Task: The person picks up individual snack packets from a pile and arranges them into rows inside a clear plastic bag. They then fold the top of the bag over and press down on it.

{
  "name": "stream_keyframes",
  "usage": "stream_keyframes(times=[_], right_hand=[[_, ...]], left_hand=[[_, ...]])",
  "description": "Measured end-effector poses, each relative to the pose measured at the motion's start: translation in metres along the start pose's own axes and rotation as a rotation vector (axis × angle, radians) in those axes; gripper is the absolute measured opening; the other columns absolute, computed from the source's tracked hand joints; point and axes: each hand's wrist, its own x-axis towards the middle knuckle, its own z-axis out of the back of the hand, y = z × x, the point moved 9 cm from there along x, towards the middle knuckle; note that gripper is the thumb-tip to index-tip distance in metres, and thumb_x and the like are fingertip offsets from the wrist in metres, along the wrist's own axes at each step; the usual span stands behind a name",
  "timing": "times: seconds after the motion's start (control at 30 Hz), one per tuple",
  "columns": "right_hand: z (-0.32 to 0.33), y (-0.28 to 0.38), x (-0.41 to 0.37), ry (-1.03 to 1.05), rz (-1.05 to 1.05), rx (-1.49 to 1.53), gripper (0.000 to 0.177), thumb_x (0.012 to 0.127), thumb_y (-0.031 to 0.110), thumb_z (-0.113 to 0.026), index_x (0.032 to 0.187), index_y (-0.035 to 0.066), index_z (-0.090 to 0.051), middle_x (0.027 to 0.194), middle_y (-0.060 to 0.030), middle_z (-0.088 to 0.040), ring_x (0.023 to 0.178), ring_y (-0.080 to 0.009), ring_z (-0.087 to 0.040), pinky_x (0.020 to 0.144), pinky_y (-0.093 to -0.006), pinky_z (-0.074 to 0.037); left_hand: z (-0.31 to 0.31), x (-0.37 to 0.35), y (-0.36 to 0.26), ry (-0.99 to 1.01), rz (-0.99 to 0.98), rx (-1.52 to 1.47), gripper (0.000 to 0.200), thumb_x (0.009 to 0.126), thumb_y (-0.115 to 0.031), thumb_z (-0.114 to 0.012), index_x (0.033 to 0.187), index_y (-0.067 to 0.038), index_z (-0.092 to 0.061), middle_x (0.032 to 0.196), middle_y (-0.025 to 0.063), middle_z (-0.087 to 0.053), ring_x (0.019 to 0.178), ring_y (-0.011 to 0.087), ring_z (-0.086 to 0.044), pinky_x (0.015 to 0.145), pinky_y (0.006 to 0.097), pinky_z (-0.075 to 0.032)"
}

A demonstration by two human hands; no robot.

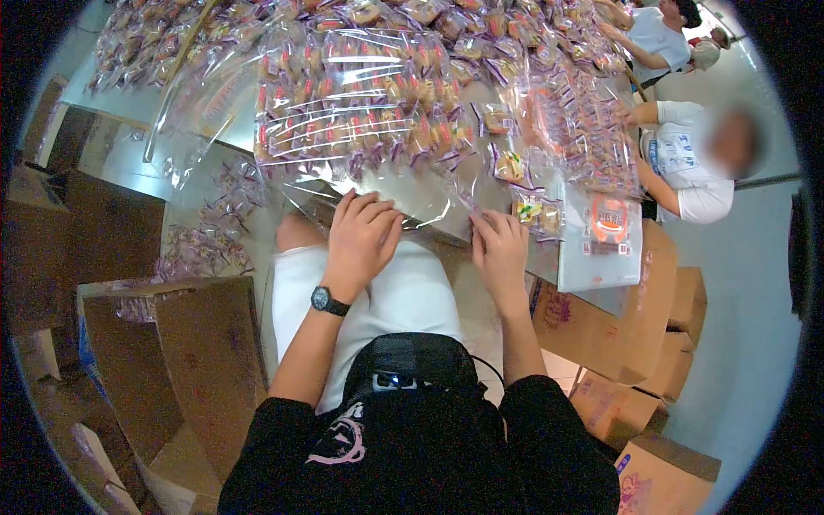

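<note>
A large clear plastic bag filled with rows of small wrapped pastries lies on the table before me, its loose end toward my lap. At that end, my left hand has its fingers bent over the film, with the thumb mostly hidden. My right hand pinches the film at the bag's right corner between thumb and fingers. Just beyond the right hand sit a few loose wrapped pastries. A dark watch is on my left wrist.
More wrapped pastries are heaped at the back. Flat printed bags hang over the table's right edge. Cardboard boxes stand at left and right; pastries lie lower left. A co-worker is at right, others beyond.
</note>
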Motion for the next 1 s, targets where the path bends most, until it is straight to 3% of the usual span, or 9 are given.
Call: stream_keyframes(times=[0.03, 0.23, 0.33, 0.43, 0.53, 0.73, 1.0], right_hand=[[0.005, 0.004, 0.002, -0.049, 0.048, -0.033, 0.034, 0.086, 0.009, -0.069, 0.120, 0.006, -0.071, 0.120, -0.0090, -0.068, 0.108, -0.0288, -0.060, 0.094, -0.0439, -0.044], [-0.009, -0.007, -0.012, 0.128, 0.061, -0.098, 0.035, 0.085, 0.009, -0.069, 0.120, 0.010, -0.071, 0.120, -0.0034, -0.070, 0.107, -0.0251, -0.062, 0.091, -0.0413, -0.044], [-0.002, -0.010, -0.014, 0.120, 0.077, -0.007, 0.033, 0.086, 0.009, -0.069, 0.119, 0.011, -0.071, 0.113, -0.0042, -0.071, 0.100, -0.0248, -0.063, 0.091, -0.0411, -0.043], [0.003, -0.016, 0.001, 0.124, -0.054, 0.021, 0.024, 0.090, 0.008, -0.068, 0.114, 0.007, -0.072, 0.100, -0.0063, -0.071, 0.095, -0.0261, -0.066, 0.088, -0.0386, -0.045], [-0.010, -0.021, 0.005, 0.095, -0.006, 0.006, 0.022, 0.088, 0.011, -0.069, 0.110, 0.009, -0.071, 0.092, -0.0085, -0.065, 0.091, -0.0284, -0.064, 0.081, -0.0405, -0.047], [-0.011, -0.017, 0.015, 0.141, 0.011, 0.028, 0.011, 0.091, 0.014, -0.067, 0.100, 0.009, -0.068, 0.095, -0.0084, -0.064, 0.086, -0.0317, -0.066, 0.071, -0.0442, -0.055], [-0.014, -0.021, 0.022, 0.289, 0.025, 0.083, 0.012, 0.092, 0.017, -0.066, 0.102, 0.011, -0.066, 0.101, -0.0094, -0.063, 0.088, -0.0338, -0.068, 0.070, -0.0467, -0.057]], left_hand=[[-0.003, 0.003, -0.001, 0.013, -0.026, -0.088, 0.042, 0.095, -0.031, -0.068, 0.130, -0.009, -0.066, 0.139, 0.0142, -0.062, 0.133, 0.0324, -0.054, 0.119, 0.0528, -0.031], [-0.015, 0.018, -0.006, -0.085, 0.023, 0.045, 0.042, 0.094, -0.031, -0.067, 0.128, -0.006, -0.066, 0.136, 0.0133, -0.063, 0.134, 0.0308, -0.052, 0.119, 0.0530, -0.031], [-0.019, 0.020, -0.006, -0.056, 0.062, 0.042, 0.048, 0.094, -0.035, -0.068, 0.130, -0.004, -0.064, 0.139, 0.0142, -0.061, 0.135, 0.0332, -0.052, 0.120, 0.0547, -0.030], [-0.025, 0.022, -0.006, -0.031, 0.102, 0.037, 0.052, 0.092, -0.037, -0.070, 0.131, -0.003, -0.064, 0.140, 0.0153, -0.060, 0.135, 0.0348, -0.052, 0.120, 0.0561, -0.029], [-0.026, 0.020, -0.005, -0.029, 0.103, 0.044, 0.051, 0.090, -0.035, -0.072, 0.129, -0.003, -0.064, 0.139, 0.0157, -0.061, 0.134, 0.0352, -0.052, 0.120, 0.0562, -0.029], [-0.026, 0.020, -0.008, -0.042, 0.084, 0.072, 0.048, 0.091, -0.034, -0.071, 0.127, -0.004, -0.063, 0.139, 0.0153, -0.060, 0.134, 0.0360, -0.051, 0.120, 0.0561, -0.029], [-0.025, 0.021, -0.010, -0.056, 0.068, 0.078, 0.048, 0.091, -0.032, -0.070, 0.126, -0.001, -0.062, 0.138, 0.0167, -0.059, 0.132, 0.0371, -0.051, 0.119, 0.0581, -0.029]])
